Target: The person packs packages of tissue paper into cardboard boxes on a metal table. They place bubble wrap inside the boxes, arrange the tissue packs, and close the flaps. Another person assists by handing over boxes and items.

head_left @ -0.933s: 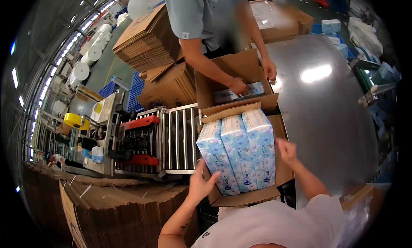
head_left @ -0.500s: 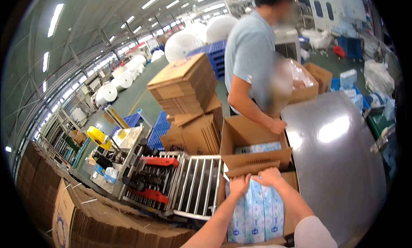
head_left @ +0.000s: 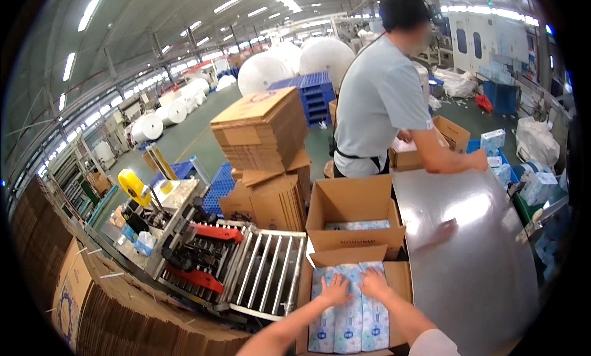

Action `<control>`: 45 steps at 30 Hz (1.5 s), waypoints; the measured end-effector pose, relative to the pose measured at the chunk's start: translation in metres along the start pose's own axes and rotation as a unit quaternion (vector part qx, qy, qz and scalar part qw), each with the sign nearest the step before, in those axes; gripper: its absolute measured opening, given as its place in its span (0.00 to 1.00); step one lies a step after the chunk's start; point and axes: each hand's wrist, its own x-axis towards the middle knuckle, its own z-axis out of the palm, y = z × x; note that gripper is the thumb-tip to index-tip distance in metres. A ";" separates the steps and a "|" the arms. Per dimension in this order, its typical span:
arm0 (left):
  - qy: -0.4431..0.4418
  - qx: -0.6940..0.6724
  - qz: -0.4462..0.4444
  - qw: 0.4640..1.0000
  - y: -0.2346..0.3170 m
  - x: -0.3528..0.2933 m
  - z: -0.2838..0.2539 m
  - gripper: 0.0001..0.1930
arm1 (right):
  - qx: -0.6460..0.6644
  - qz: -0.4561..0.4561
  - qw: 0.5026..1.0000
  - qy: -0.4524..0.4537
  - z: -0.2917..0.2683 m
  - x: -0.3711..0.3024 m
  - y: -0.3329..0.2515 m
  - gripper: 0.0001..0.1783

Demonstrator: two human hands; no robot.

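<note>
Light blue and white patterned soft packs (head_left: 348,331) lie side by side in rows inside an open cardboard box (head_left: 401,282) in front of me. My left hand (head_left: 336,289) rests on top of the packs toward their far half, fingers spread. Beside it, my right hand (head_left: 373,283) lies on the packs with its fingers stretched out too. Neither hand holds anything. Just beyond stands a second open cardboard box (head_left: 351,203), with similar packs (head_left: 358,225) low inside it.
At my right is a shiny metal table (head_left: 468,264); a co-worker (head_left: 385,104) reaches across its far end. To the left runs a roller conveyor (head_left: 271,273) with a red-and-black machine (head_left: 200,251). Flattened cartons (head_left: 258,131) are stacked beyond.
Both my hands have moved back from the packs' far edge by the flap and now lie flat on top. The co-worker has shifted right, an arm now over the metal table.
</note>
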 end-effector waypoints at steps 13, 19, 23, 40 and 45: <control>-0.125 0.161 0.084 0.975 0.023 -0.072 -0.004 0.38 | 0.019 -0.043 0.998 -0.034 -0.073 -0.014 -0.045 0.30; 0.206 -0.027 0.151 0.966 -0.027 -0.069 -0.023 0.06 | 0.040 -0.010 0.999 0.023 -0.030 -0.073 -0.057 0.22; 0.501 -0.322 -0.063 0.801 -0.123 -0.045 -0.039 0.10 | 0.024 0.001 0.999 0.036 -0.025 -0.070 -0.057 0.20; 0.238 -0.109 -0.103 0.960 -0.096 -0.001 0.038 0.19 | 0.380 0.719 0.560 0.156 -0.037 -0.263 -0.065 0.27; 0.216 -0.187 -0.192 0.939 -0.142 -0.103 0.086 0.19 | 0.514 0.567 0.639 0.078 -0.011 -0.162 -0.020 0.22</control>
